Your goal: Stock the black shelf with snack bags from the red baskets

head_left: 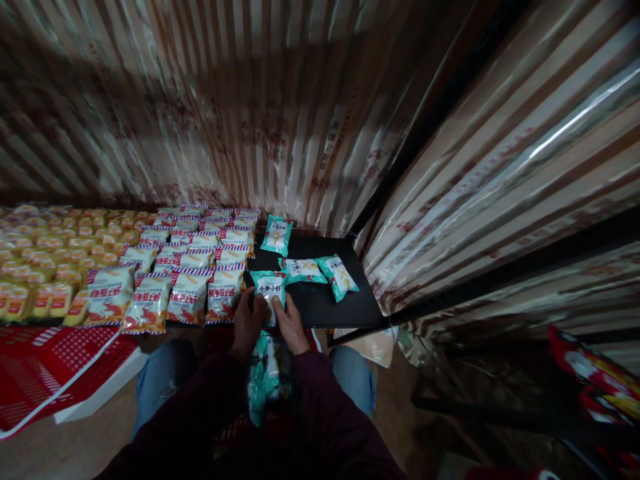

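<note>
Left hand and right hand, stretched forward, thumbs inward, clamp a teal packet at the black shelf's front!

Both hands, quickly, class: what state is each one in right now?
Left hand: holding the left side of a teal-and-white snack packet.
Right hand: holding the same packet's right side.

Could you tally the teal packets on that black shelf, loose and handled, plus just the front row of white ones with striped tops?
Loose teal packets: 3
Teal packet touched by the left hand and right hand: 1
Front-row white packets: 4
Total: 8
</note>
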`<state>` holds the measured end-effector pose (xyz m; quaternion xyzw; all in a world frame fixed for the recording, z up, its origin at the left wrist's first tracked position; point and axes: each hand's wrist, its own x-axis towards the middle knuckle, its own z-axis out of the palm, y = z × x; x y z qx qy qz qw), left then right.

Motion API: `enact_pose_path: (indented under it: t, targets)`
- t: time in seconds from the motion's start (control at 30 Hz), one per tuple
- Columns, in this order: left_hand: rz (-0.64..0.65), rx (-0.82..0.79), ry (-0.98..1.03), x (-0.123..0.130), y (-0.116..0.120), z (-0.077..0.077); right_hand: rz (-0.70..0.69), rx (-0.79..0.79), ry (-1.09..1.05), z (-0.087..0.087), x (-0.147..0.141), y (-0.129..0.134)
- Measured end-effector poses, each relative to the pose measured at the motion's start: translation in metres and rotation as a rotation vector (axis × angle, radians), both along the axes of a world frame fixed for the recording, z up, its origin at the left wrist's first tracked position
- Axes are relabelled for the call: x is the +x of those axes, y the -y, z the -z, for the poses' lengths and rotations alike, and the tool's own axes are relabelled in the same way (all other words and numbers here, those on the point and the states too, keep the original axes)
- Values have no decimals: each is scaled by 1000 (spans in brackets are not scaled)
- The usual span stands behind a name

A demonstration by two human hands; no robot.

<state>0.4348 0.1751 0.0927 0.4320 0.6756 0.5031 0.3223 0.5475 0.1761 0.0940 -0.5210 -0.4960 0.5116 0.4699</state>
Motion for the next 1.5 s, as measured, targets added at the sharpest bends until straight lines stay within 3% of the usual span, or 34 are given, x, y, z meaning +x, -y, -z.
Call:
enact_pose_path:
  t: [0.3, 0.57, 0.87, 1.23, 1.5]
  targets:
    - [-20, 153, -83, -4, -24, -4, -27, 19, -50, -3, -7, -36]
    - [21, 53, -208, 0, -40, -6, 81, -42, -123, 11, -14, -55]
    - [63, -1, -156, 29, -53, 4, 293, -14, 85, 30, 8, -61]
    - [51, -73, -252, 37, -79, -7, 349, 28, 159, 23, 6, -89]
    - [45, -59, -303, 33, -96, -4, 334, 60, 275, 20, -1, -114]
